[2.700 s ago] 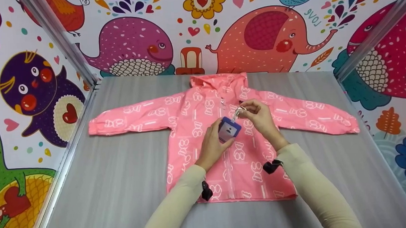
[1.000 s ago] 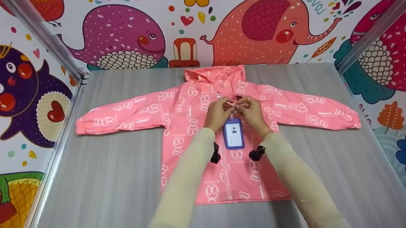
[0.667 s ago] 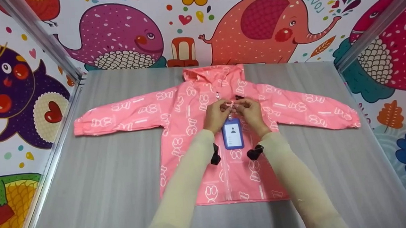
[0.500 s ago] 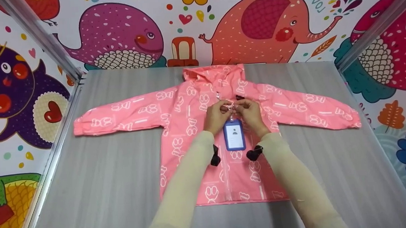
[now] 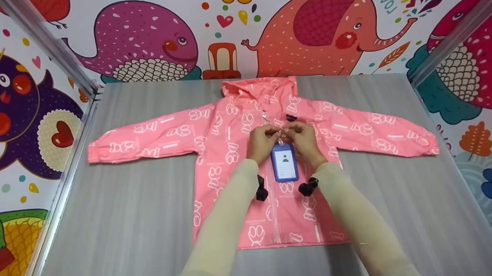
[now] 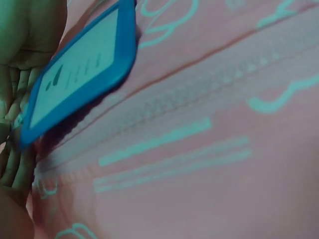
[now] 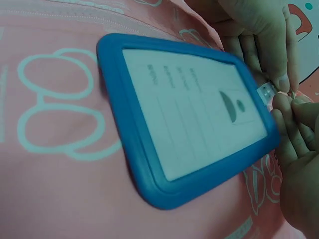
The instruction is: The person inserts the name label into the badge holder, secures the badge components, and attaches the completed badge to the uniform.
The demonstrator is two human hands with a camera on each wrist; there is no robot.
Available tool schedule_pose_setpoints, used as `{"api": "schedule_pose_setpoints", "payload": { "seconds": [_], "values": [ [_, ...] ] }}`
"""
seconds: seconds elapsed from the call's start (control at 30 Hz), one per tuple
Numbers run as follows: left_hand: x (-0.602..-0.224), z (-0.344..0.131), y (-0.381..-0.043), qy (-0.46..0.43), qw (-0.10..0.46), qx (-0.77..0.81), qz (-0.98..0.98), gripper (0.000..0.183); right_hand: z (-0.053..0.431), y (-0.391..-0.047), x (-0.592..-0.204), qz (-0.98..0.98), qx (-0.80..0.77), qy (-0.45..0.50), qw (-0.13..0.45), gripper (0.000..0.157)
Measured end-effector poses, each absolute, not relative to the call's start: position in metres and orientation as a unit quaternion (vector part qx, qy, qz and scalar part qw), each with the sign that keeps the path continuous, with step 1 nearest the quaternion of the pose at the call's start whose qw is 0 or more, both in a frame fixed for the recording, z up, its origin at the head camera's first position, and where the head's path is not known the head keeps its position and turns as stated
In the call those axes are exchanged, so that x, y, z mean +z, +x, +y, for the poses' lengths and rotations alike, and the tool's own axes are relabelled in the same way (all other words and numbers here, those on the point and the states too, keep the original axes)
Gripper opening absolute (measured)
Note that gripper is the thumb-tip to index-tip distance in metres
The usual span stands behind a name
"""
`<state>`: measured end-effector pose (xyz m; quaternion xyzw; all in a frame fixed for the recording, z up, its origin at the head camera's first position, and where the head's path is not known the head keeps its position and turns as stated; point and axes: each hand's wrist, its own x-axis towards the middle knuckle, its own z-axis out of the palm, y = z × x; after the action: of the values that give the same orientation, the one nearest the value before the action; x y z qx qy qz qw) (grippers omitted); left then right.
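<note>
The badge point(image 5: 285, 164) is over the jacket point(image 5: 275, 220), below the left hand point(image 5: 264, 143) and right hand point(image 5: 305, 139), which meet fingertip to fingertip, pinching at its clip point(image 7: 265, 93). Bench point(image 5: 127, 211) beneath; cartoon walls point(image 5: 223, 32) behind.

Head view is lit evenly and fairly brightly; the pink jacket point(image 5: 283, 207) is rendered clearly. A pale sheen is seen on the bench point(image 5: 295, 266) below the jacket's hem, with a soft dark shadow cast to its right. Wide-angle stretch is shown in the slanted metal post point(image 5: 457, 33) beyond the jacket. Left wrist view is dimmed, green-tinted, softly blurred. Right wrist view is brighter, also green-tinted; badge point(image 7: 199, 119) lettering over the jacket is blurred.
</note>
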<state>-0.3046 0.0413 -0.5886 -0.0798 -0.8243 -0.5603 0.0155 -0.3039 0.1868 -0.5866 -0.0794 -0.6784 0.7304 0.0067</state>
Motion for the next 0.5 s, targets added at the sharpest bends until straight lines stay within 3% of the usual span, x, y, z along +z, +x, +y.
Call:
{"api": "schedule_pose_setpoints", "payload": {
  "seconds": [0.3, 0.5],
  "values": [
    [-0.5893, 0.0407, -0.3064, -0.076, -0.005, -0.586, -0.807, 0.017, 0.19, -0.305, -0.5877, -0.723, 0.689, -0.041, -0.002, 0.024],
    [-0.5882, 0.0393, -0.3071, -0.089, -0.022, -0.606, -0.79, 0.027, 0.1875, -0.3077, -0.588, -0.717, 0.694, -0.066, 0.004, 0.019]
  ]
}}
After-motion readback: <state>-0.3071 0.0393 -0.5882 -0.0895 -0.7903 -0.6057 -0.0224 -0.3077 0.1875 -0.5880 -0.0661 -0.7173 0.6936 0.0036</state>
